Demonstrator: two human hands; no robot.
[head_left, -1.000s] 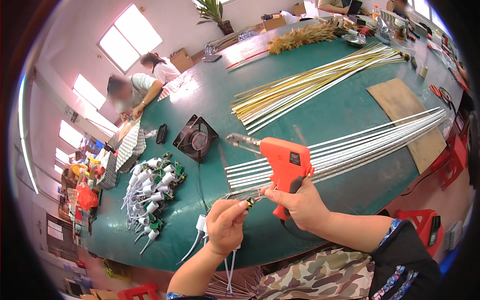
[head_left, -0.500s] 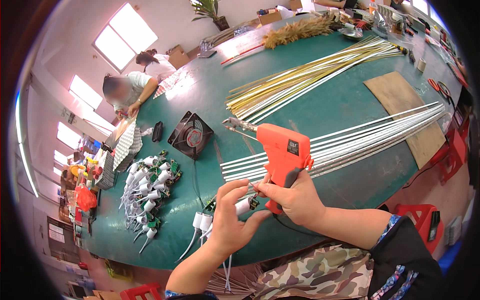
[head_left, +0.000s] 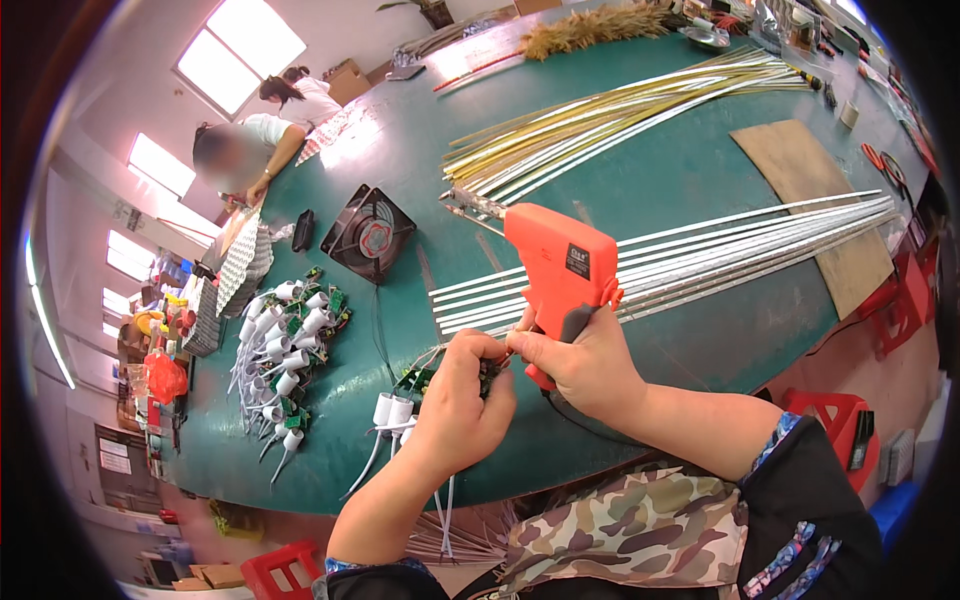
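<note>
Right hand (head_left: 592,372) closed round the dark handle of an orange soldering gun (head_left: 560,255), held above the green counter (head_left: 225,452), metal tip (head_left: 470,203) pointing up and left. Left hand (head_left: 465,402) pinches a small circuit board (head_left: 491,370), mostly hidden by fingers, just below the gun; fingertips of both hands meet there, too fine to tell whether a wire is shared. Board reads as light, stiff, fragile: best taken by its rim, off the components. Gun likely top-heavy, hard smooth plastic; handle is the place for the grip, the metal nose probably hot. Dark cord (head_left: 590,425) below the handle could drag. Near edge of counter curves below both forearms. White sockets (head_left: 383,410) just beside left wrist, larger heap of sockets (head_left: 275,345) farther left, black fan (head_left: 372,238) ahead-left, white strips (head_left: 700,245) behind the gun. Best room for moving seems rightward, between strips and near edge.
</note>
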